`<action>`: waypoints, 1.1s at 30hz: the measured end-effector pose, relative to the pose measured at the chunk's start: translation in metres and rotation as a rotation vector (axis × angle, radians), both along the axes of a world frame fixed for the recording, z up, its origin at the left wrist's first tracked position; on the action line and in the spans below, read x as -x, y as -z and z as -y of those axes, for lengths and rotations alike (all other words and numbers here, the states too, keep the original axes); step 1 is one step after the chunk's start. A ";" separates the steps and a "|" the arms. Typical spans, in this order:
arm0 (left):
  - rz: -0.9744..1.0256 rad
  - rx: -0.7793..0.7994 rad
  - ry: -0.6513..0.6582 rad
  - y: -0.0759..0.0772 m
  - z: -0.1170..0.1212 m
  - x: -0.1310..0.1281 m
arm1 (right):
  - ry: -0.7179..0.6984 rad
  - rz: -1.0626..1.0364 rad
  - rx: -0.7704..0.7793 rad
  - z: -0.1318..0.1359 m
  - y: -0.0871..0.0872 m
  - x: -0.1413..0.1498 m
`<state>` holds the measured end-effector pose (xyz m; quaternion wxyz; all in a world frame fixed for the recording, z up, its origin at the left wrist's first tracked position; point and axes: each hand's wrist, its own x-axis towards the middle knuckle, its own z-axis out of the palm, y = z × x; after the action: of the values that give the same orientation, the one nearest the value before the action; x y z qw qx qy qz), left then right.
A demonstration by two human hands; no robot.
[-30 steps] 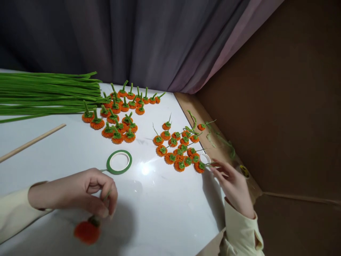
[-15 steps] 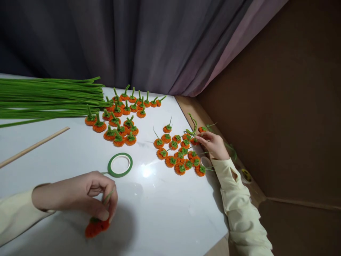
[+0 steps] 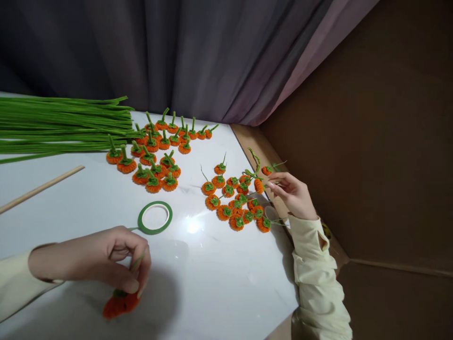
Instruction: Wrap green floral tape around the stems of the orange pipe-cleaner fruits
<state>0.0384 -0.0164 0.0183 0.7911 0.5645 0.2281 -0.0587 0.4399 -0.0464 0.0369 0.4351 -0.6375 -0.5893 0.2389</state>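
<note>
Head view: the left hand pinches an orange pumpkin near its green stem above the tabletop, while by the right edge the right hand grips a tilted pumpkin, both likely light, soft and best held stem-first.

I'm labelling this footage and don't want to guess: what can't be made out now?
All in the head view:
Stick: left end, cut off by the picture's left edge.
Green stems: left ends, cut off there too.
Orange piece in the left hand: part of its top, behind the thumb.
Yellow item: mostly behind the right sleeve.
</note>
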 end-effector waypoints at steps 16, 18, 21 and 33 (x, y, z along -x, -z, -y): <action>-0.014 -0.013 -0.002 0.000 0.001 0.000 | -0.036 0.117 -0.171 0.006 0.005 0.000; -0.016 -0.005 -0.006 0.002 0.001 0.001 | -0.030 0.116 -0.180 0.007 0.005 0.000; -0.015 0.016 -0.019 0.004 0.001 0.002 | -0.002 0.103 -0.189 0.006 0.005 0.002; 0.007 0.053 -0.003 0.001 0.001 0.001 | 0.089 0.325 -0.127 0.002 0.013 -0.009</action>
<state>0.0379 -0.0177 0.0176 0.8067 0.5430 0.2248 -0.0617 0.4489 -0.0480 0.0239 0.3837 -0.6644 -0.6369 0.0754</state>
